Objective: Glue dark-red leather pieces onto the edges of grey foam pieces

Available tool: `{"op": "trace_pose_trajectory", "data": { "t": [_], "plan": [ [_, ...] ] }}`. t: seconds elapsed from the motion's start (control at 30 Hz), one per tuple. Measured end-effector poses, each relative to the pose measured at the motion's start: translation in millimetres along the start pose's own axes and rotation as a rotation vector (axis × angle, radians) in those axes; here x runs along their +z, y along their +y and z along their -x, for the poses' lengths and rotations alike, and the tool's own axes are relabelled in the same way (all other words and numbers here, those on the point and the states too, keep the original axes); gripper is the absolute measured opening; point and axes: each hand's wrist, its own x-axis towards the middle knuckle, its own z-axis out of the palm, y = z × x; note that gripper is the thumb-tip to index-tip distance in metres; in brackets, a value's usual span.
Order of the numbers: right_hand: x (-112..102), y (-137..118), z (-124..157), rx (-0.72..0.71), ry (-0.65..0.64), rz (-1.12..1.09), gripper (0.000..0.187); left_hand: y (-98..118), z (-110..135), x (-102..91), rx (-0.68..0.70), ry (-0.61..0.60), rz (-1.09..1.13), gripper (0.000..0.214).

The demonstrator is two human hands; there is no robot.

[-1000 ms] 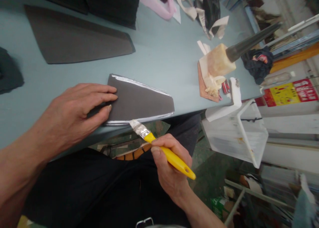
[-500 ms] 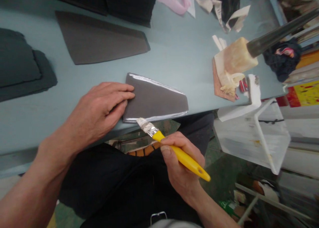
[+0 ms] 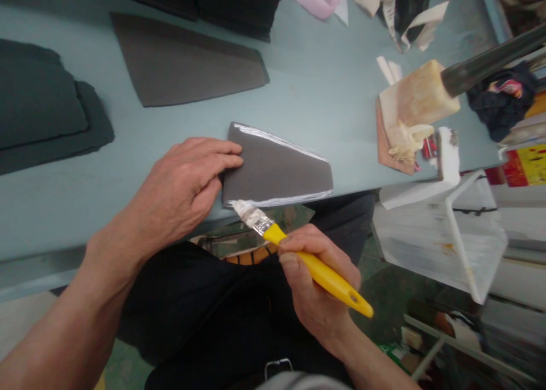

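Observation:
A dark grey tapered panel (image 3: pixel 277 171) lies at the front edge of the table, with white glue-like stripes along its two long edges. My left hand (image 3: pixel 187 179) rests flat with its fingertips on the panel's wide left end, fingers stretched out. In my right hand (image 3: pixel 319 276) is a yellow-handled paintbrush (image 3: pixel 339 287), gripped between thumb and fingers. Its white-coated bristles touch the near edge of the panel, close to the left corner. Farther back lies a larger grey panel (image 3: pixel 191 60), with no white on it.
Dark stacked sheets (image 3: pixel 38 100) lie at the left, and a black stack (image 3: pixel 239 6) at the back. On the right a cream plastic container (image 3: pixel 416 94) with a dark handle stands on a brown board (image 3: pixel 384 142). A translucent bin (image 3: pixel 426 236) hangs beside the table edge.
The whole view has shifted, so things appear farther right. The brush tip has moved slightly left along the panel's near edge, towards the corner. My left hand stays on the panel.

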Motion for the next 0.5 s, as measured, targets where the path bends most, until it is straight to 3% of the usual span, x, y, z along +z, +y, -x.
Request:
{"op": "trace_pose_trajectory", "data": {
  "t": [0.13, 0.5],
  "plan": [
    [-6, 6, 3, 0.037, 0.051, 0.008, 0.009, -2, 2, 1.6, 0.025, 0.013, 0.001, 0.047],
    [19, -4, -2, -0.038, -0.061, -0.059, 0.008, -3, 2, 0.7, 0.049, 0.019, 0.000, 0.050]
  ]
}}
